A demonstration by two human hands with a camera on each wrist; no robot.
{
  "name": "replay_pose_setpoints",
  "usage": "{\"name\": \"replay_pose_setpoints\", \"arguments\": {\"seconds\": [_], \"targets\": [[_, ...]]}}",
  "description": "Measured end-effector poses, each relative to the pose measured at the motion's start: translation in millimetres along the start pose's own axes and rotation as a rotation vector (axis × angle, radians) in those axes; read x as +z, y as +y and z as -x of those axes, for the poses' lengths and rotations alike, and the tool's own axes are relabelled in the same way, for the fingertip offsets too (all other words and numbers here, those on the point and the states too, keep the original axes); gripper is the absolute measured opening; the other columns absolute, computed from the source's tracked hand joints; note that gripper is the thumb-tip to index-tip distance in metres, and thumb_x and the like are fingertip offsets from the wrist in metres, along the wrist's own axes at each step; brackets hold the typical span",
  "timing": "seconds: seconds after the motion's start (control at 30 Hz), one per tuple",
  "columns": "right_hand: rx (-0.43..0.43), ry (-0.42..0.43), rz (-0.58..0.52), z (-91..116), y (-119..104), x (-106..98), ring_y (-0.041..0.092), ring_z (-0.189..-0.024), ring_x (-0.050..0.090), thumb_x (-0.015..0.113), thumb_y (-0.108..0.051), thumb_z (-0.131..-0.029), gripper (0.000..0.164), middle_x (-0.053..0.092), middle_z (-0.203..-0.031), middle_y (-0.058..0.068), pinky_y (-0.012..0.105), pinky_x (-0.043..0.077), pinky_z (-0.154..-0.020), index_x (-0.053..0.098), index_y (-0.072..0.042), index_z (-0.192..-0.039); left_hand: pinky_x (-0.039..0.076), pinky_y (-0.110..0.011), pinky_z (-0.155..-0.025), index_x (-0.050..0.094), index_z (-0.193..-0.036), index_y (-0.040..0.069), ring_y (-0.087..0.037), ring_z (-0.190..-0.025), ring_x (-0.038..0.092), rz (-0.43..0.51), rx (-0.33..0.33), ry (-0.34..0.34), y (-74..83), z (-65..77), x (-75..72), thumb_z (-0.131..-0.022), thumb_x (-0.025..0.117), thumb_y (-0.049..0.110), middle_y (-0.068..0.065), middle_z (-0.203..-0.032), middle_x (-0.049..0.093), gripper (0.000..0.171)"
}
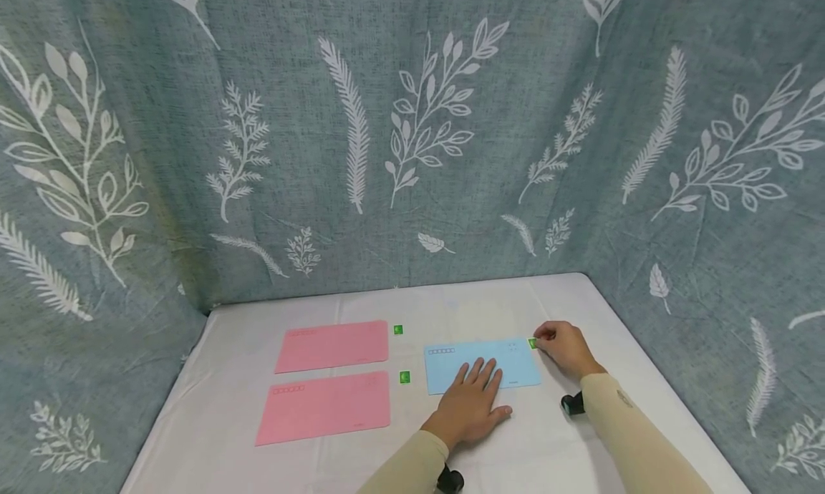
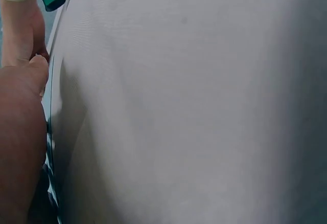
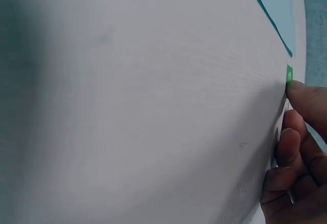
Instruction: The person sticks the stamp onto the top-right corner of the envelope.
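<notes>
A blue envelope (image 1: 445, 365) lies on the white table at the centre right. My left hand (image 1: 473, 404) rests on it with fingers spread, covering part of its lower edge. Just past the envelope's right edge, my right hand (image 1: 567, 347) pinches a small green stamp (image 1: 532, 343) by its right side. In the right wrist view the stamp (image 3: 289, 73) sticks out beyond the thumb (image 3: 306, 98), a little apart from the blue envelope (image 3: 276, 9). The left wrist view shows the left hand (image 2: 23, 116) only along its left side.
Two pink envelopes (image 1: 335, 347) (image 1: 325, 410) lie to the left, one behind the other. Beside their right edges are two more green stamps (image 1: 398, 329) (image 1: 404, 376). A leaf-patterned curtain (image 1: 387, 136) hangs around the white table (image 1: 213, 408).
</notes>
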State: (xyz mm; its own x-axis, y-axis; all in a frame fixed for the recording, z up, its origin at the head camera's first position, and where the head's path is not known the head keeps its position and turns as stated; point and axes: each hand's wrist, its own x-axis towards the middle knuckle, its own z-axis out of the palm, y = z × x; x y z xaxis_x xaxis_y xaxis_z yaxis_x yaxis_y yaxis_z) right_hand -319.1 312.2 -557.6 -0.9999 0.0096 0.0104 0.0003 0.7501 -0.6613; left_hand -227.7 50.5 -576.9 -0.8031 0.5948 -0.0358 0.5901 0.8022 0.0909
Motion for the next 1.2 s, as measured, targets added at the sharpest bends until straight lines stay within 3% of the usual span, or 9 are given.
{"name": "replay_pose_setpoints", "arguments": {"seconds": [0.2,0.87,1.2], "targets": [[0.006,0.002,-0.026,-6,2,-3,0.031,-0.098,0.066,0.072,-0.004,-0.101,0.007,0.074,-0.102,0.012,0.050,0.054,-0.089,0.079,-0.002,-0.102,0.016,-0.044,-0.132,0.032,-0.173,0.016,-0.022,-0.165,0.017,0.016,0.005,-0.016,-0.6,1.7,-5.3,-0.114,0.027,0.066,-0.002,-0.179,0.023,0.077],[0.058,-0.057,0.011,-14,5,-5,0.028,-0.089,0.060,0.072,-0.009,-0.102,0.010,0.071,-0.097,0.011,0.042,0.053,-0.080,0.077,-0.001,-0.103,0.015,-0.041,-0.132,0.032,-0.173,0.020,-0.020,-0.165,0.017,-0.009,0.002,-0.002,-1.5,1.6,-0.5,-0.113,0.025,0.068,0.001,-0.179,0.022,0.077],[0.074,-0.068,0.017,-14,-1,-4,0.029,-0.090,0.060,0.072,-0.007,-0.101,0.008,0.070,-0.096,0.011,0.042,0.053,-0.080,0.077,-0.001,-0.100,0.011,-0.040,-0.132,0.028,-0.174,0.020,-0.019,-0.165,0.013,0.017,-0.001,-0.028,-2.9,0.3,0.7,-0.113,0.024,0.068,0.002,-0.180,0.019,0.078]]}}
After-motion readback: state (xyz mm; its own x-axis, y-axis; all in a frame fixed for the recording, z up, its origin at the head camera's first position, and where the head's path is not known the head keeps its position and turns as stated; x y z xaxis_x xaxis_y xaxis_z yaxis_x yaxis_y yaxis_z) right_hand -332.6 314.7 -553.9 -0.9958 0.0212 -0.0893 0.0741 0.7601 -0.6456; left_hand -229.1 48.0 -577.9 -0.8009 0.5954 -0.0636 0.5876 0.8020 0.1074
